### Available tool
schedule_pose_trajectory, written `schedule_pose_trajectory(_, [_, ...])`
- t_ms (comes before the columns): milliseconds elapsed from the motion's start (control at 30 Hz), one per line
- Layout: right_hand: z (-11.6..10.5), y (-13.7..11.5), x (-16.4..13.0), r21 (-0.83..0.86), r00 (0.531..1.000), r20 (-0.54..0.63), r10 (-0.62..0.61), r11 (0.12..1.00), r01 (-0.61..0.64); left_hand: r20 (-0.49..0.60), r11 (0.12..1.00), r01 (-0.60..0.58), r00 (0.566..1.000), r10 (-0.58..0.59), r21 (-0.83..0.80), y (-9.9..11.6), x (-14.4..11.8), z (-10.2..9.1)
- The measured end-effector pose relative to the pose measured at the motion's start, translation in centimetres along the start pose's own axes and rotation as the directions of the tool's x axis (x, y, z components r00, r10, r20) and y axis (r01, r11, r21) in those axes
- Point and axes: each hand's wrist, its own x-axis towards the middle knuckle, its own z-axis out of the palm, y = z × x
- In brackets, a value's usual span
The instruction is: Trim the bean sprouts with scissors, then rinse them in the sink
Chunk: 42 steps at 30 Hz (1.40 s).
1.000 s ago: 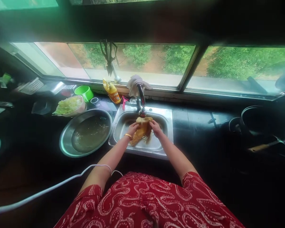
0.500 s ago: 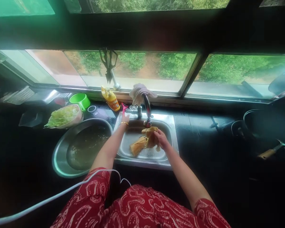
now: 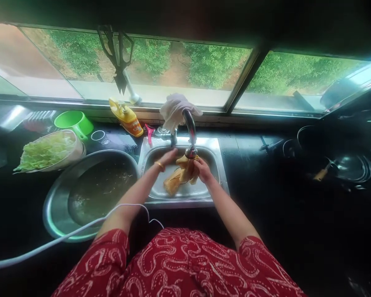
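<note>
Window-side counter point(image 3: 247, 150) carries the sink point(image 3: 185, 203), where the left hand point(image 3: 168, 157), now released from the tan item point(image 3: 187, 171) and extended near the faucet point(image 3: 190, 126), leaves the right hand point(image 3: 202, 170) alone pinching it beneath the outlet

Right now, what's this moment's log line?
right hand: holding tan item below faucet | left hand: over sink, nothing visibly held | basin: left of sink, holding liquid

There are two hands point(image 3: 169, 156) point(image 3: 203, 170), one sink point(image 3: 210, 143) (plus one faucet point(image 3: 190, 128)).
</note>
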Motion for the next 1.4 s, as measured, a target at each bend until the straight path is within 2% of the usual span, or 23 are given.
schedule_pose_trajectory(67, [0.4,0.1,0.1,0.012,1.000,0.025,-0.001,1.000,0.000,0.187,0.976,0.038,0.982,0.003,-0.215,-1.2,-2.8,3.4])
schedule_pose_trajectory(133, [0.6,0.0,0.2,-0.018,0.998,0.057,-0.006,1.000,0.007,0.197,0.926,0.048,0.980,0.029,-0.374,-1.7,-4.5,5.6])
schedule_pose_trajectory(167, [0.5,-0.3,0.3,-0.058,0.997,0.077,-0.016,0.998,0.020,0.147,0.907,0.032,0.989,0.033,-0.419,-1.7,-4.8,6.0])
schedule_pose_trajectory(267, [-0.5,-1.4,1.0,-0.255,0.992,0.110,-0.056,0.963,0.083,-0.021,0.898,-0.028,1.000,0.021,-0.439,-0.4,-4.8,5.5])
schedule_pose_trajectory(333, [-1.4,-2.4,1.5,-0.354,0.994,0.095,-0.063,0.931,0.093,-0.072,0.909,-0.058,0.997,0.030,-0.414,0.8,-4.7,4.5])
schedule_pose_trajectory(467, [-2.1,-3.5,1.6,-0.369,0.995,0.094,-0.042,0.926,0.074,-0.045,0.918,-0.037,0.999,0.021,-0.396,2.7,-5.4,3.7])
schedule_pose_trajectory(567, [-1.4,-3.4,1.0,-0.347,0.966,0.250,-0.064,0.926,0.151,-0.013,0.932,-0.005,1.000,0.001,-0.362,3.5,-6.4,4.2])
schedule_pose_trajectory(633, [-0.9,-3.2,0.7,-0.381,0.947,0.309,-0.086,0.901,0.206,0.022,0.938,-0.012,1.000,0.021,-0.345,3.9,-7.0,4.5])
schedule_pose_trajectory(800, [-1.8,-2.5,1.1,-0.491,0.978,0.152,-0.147,0.847,0.203,0.157,0.931,0.025,0.987,0.035,-0.364,3.9,-7.5,4.2])
schedule_pose_trajectory(867, [-2.7,-2.4,1.1,-0.491,0.981,0.134,-0.140,0.850,0.188,0.127,0.968,0.018,0.992,0.014,-0.252,3.4,-7.3,4.0])
schedule_pose_trajectory(933, [-3.6,-2.7,0.9,-0.492,0.982,0.138,-0.130,0.852,0.182,0.034,0.995,0.008,0.999,-0.005,-0.102,2.9,-7.0,3.9])
schedule_pose_trajectory(1000, [-4.4,-3.2,0.5,-0.489,0.982,0.120,-0.149,0.851,0.189,-0.021,0.999,-0.011,1.000,0.010,-0.036,2.8,-6.8,4.0])
schedule_pose_trajectory(1067, [-5.1,-3.9,0.1,-0.467,0.979,0.075,-0.188,0.861,0.201,-0.015,0.993,-0.053,0.999,0.051,-0.108,3.1,-6.8,4.1])
schedule_pose_trajectory(1133, [-5.5,-4.6,-0.1,-0.442,0.975,0.022,-0.219,0.873,0.206,-0.020,0.961,-0.071,0.997,0.068,-0.267,3.9,-7.2,4.1])
schedule_pose_trajectory(1200, [-5.7,-5.1,-0.1,-0.430,0.973,-0.014,-0.232,0.880,0.204,-0.047,0.910,-0.047,0.998,0.031,-0.412,4.8,-7.6,4.2])
schedule_pose_trajectory(1267, [-5.6,-5.4,-0.1,-0.423,0.970,-0.043,-0.239,0.884,0.199,-0.046,0.887,-0.008,0.999,-0.015,-0.462,5.6,-7.9,4.4])
schedule_pose_trajectory(1333, [-5.4,-5.7,-0.1,-0.428,0.967,-0.046,-0.250,0.880,0.207,-0.061,0.934,-0.017,0.998,-0.005,-0.357,5.9,-7.8,4.3])
schedule_pose_trajectory(1400, [-5.3,-6.1,-0.1,-0.455,0.956,-0.057,-0.288,0.860,0.232,-0.083,0.995,-0.076,0.994,0.070,-0.070,5.8,-7.3,4.0])
